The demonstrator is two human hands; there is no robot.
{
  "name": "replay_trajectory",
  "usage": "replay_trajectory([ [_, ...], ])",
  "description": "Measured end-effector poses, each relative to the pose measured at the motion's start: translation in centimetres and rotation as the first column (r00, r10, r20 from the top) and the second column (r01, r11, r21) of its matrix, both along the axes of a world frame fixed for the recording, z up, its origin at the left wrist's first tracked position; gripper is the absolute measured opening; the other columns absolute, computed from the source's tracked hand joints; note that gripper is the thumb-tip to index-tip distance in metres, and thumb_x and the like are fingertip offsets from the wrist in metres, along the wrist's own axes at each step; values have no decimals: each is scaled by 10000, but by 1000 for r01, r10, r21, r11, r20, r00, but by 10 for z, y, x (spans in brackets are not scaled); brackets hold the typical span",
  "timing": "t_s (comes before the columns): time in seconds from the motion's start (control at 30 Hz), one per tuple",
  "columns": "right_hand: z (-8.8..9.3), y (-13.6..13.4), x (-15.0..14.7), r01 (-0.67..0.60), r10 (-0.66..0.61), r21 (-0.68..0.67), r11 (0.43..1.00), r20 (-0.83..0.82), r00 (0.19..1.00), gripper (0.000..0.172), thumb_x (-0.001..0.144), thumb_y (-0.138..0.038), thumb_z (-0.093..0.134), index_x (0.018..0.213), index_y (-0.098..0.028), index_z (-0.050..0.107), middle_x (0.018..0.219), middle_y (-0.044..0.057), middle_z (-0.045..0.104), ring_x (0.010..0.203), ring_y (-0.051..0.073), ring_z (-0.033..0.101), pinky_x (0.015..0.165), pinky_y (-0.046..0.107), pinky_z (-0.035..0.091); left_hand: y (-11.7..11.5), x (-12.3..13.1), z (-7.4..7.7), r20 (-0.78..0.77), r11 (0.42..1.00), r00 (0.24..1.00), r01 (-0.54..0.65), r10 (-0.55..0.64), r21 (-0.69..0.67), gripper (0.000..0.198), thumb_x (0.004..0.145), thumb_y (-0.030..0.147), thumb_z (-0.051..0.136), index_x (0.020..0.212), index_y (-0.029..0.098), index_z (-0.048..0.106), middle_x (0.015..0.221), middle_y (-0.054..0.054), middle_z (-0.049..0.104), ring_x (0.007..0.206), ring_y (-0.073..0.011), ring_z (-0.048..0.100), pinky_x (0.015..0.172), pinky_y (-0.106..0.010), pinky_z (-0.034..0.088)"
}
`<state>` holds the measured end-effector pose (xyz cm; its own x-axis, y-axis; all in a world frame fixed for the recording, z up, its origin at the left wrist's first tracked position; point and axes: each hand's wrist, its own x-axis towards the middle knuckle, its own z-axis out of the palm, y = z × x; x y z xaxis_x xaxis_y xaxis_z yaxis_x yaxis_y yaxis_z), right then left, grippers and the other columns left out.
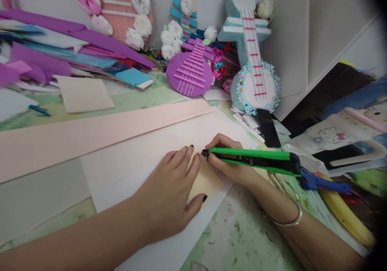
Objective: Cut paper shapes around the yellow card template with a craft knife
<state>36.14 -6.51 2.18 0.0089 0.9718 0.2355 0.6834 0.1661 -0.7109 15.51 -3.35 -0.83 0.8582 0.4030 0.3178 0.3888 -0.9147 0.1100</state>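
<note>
My left hand [172,182] lies flat with fingers stretched, pressing a small pale-yellow paper piece [208,182] onto a large white sheet [111,172]. Gripped in my right hand [229,162] is a green utility knife [254,158] with a black end, its front tip pointing left beside my left fingertips. Whether its blade is out, I cannot tell. Behind both hands, a long pale-pink folded strip [90,136] stretches across the white sheet.
At the back stand a purple paper instrument [190,75] and a blue-white one [254,73]. Coloured paper [84,57] is piled at left. A black phone [268,128], blue-handled tool [323,182] and yellow curved object [347,216] lie at right.
</note>
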Motion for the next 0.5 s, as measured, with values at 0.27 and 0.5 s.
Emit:
replay_trajectory([
  [0.27,0,0,-1,8,-8,-12,1000,-3,1000,94,774,-155,607,843,-208,571,715,-22,646,592,110,555,582,238,416,1,0,4,-4,999,1000,9,-9,-48,590,924,456,428,1356,58,485,1427,-267,442,1316,-400,405,1032,-525,353],
  [0.5,-1,-5,3,-5,5,-13,1000,-14,1000,96,798,-166,607,875,-213,574,735,-22,654,606,113,567,590,238,425,0,-1,4,3,998,1000,10,-9,-58,586,924,454,431,1356,62,485,1423,-263,444,1314,-404,401,1027,-531,354],
])
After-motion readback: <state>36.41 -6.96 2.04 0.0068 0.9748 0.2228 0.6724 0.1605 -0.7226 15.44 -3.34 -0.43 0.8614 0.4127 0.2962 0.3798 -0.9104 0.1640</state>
